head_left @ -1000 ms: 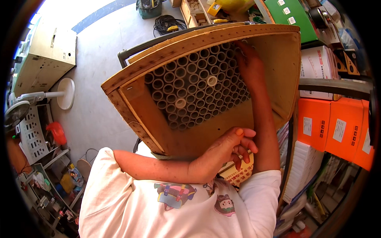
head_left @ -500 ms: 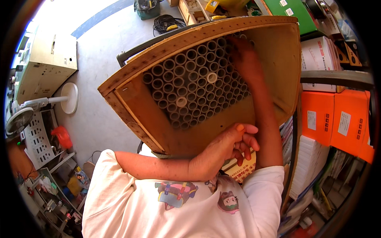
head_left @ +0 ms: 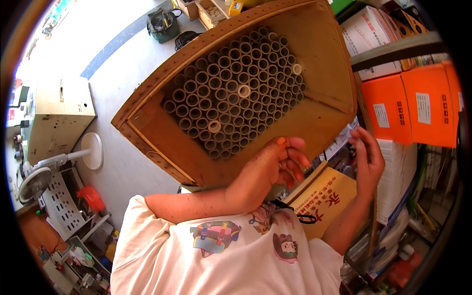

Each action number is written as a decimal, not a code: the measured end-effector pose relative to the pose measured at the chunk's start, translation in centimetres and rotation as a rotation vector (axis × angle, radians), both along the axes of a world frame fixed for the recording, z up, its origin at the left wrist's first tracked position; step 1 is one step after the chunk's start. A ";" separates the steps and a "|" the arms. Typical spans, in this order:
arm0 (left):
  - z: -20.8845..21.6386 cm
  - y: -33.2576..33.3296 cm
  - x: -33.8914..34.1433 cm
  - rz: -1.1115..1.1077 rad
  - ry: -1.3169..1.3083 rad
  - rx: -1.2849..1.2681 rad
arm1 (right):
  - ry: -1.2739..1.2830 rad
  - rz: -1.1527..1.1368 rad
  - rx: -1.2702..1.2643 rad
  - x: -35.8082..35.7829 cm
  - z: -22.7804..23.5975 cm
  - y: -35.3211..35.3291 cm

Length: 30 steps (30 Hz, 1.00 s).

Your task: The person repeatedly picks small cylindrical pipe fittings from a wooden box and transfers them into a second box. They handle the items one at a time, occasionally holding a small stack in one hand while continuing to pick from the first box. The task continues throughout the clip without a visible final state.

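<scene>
A deep brown box with wooden rims (head_left: 162,73) lies tilted before me, packed with upright grey tubes (head_left: 225,74) whose round ends face me. Several tube ends look paler than the others, among them a white ring-like end (head_left: 244,91) near the middle and another white end (head_left: 297,69) at the right. My left hand (head_left: 275,167) hovers at the box's near edge, fingers curled in loosely; whatever lies in its palm is hidden. To the right, outside the box, my right hand (head_left: 368,155) is raised with bent fingers apart, nothing visible in them, close to some papers (head_left: 339,140).
A yellow carton with red print (head_left: 327,194) stands close at my right front. Beyond it are orange boxes (head_left: 388,105), a white stack (head_left: 393,172) and a dark metal bar (head_left: 398,51). A white fan (head_left: 37,184) and a cabinet (head_left: 61,105) stand left.
My right hand has come out of the box's far right part and moved nearer, to the right outside it. A white tube end now shows at the right. My left hand keeps its curl.
</scene>
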<state>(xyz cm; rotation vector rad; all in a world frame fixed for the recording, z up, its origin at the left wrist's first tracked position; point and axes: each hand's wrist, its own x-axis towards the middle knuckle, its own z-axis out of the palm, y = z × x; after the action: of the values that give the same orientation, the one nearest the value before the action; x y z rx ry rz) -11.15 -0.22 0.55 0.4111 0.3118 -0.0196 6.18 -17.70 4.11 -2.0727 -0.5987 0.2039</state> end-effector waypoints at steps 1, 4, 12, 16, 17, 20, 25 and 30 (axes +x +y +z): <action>0.0 0.0 0.0 0.001 0.003 0.017 | -0.003 -0.061 0.037 -0.4 -0.2 -1.9; -0.2 -0.1 0.2 -0.007 0.013 0.055 | -0.061 -0.254 0.127 -1.6 -0.8 -7.3; -0.4 -0.5 0.5 -0.099 0.043 0.142 | -0.091 -0.790 0.353 -5.2 -3.0 -18.9; -0.6 -0.9 0.7 -0.151 0.047 0.173 | -0.008 -0.899 0.476 -6.5 -5.7 -23.9; -0.7 -1.1 0.9 -0.173 0.048 0.187 | 0.014 -0.936 0.478 -6.8 -6.7 -25.1; -0.3 -1.7 1.1 -0.220 0.077 0.192 | 0.076 -1.010 0.487 -7.5 -9.7 -28.5; 1.5 -3.5 1.9 -0.315 0.121 0.210 | 0.130 -1.044 0.527 -8.3 -12.6 -31.2; 2.3 -5.9 2.7 -0.435 0.060 0.252 | 0.238 -1.132 0.527 -8.4 -12.7 -33.2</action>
<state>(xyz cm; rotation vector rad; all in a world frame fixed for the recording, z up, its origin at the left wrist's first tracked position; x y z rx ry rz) -8.45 -6.10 2.82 0.7242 0.2801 -0.4224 -2.18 -50.90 -8.60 -1.5520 0.6391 -0.3323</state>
